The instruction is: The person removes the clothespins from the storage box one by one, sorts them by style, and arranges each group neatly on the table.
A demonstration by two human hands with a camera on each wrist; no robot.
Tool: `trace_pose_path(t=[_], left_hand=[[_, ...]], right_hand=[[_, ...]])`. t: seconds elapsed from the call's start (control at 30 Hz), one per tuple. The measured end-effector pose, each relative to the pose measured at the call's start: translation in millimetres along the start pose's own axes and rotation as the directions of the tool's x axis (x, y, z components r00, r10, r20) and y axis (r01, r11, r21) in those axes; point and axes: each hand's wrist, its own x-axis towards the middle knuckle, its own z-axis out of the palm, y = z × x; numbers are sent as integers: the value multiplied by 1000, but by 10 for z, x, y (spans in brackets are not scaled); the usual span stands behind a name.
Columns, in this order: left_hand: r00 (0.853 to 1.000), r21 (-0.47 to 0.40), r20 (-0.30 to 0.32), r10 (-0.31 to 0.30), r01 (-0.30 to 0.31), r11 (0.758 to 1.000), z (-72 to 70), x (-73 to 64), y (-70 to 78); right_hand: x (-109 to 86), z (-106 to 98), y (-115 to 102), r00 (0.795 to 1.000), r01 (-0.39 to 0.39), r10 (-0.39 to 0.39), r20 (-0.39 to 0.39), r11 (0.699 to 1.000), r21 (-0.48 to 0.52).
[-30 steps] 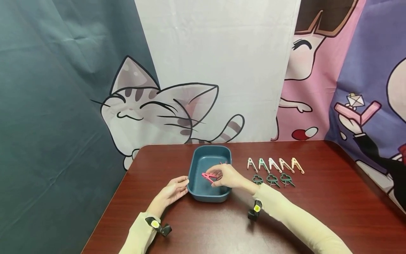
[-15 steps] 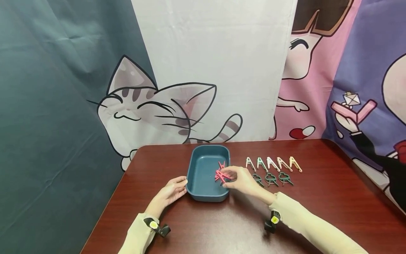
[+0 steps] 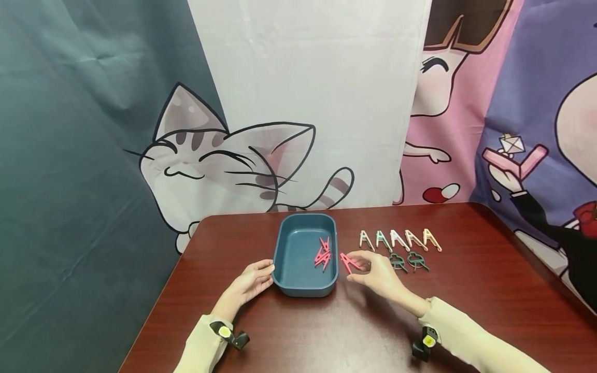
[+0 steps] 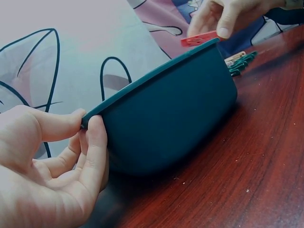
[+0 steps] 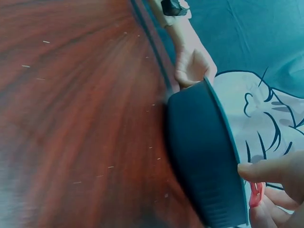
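Observation:
A pink clothespin (image 3: 349, 262) is pinched between the thumb and fingers of my right hand (image 3: 377, 273), just right of the blue plastic bin (image 3: 305, 292). In the right wrist view that clothespin (image 5: 257, 194) appears beside the bin's rim, its far end among the fingers. My left hand (image 3: 252, 283) grips the left rim of the bin; the left wrist view shows the thumb on top and fingers (image 4: 97, 142) under the edge. Several more pink clothespins (image 3: 322, 257) lie inside the bin, toward its right wall.
Right of the bin, a row of white, green and yellowish clothespins (image 3: 395, 240) lies on the dark red wooden table (image 3: 298, 336). Below that row are dark green clips (image 3: 416, 261), some partly behind my right hand. A cartoon-printed cloth (image 3: 326, 103) hangs behind the table.
My right hand has moved right, from over the middle of the bin to outside its right wall, carrying the pink clothespin. My left hand has stayed at the rim.

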Motion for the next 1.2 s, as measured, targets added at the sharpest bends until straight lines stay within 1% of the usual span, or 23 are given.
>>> trace_pose_path(t=[0.17, 0.27, 0.37, 0.6, 0.83, 1.03, 1.2], left_hand=[[1000, -31, 12, 4, -3, 1000, 22, 12, 13], [1000, -39, 19, 0, 0, 999, 32, 10, 29], [1000, -51, 20, -4, 5, 999, 40, 5, 36], [999, -67, 42, -3, 6, 998, 21, 15, 17], [1000, -67, 30, -6, 8, 998, 10, 19, 3], [999, -76, 41, -5, 8, 997, 0, 22, -9], [1000, -60, 29, 3, -2, 998, 5, 43, -16]], right_hand=[[-139, -46, 67, 997, -54, 52, -51, 998, -45], [-218, -70, 95, 993, -82, 77, -86, 995, -53], [-296, -92, 119, 990, -106, 100, -100, 993, -56], [-451, -158, 172, 978, -200, 192, -84, 975, -94], [-553, -215, 200, 956, -291, 284, -75, 948, -126], [-628, -221, 233, 944, -331, 327, -50, 929, -167], [-639, -225, 247, 940, -342, 340, -41, 923, -176]])
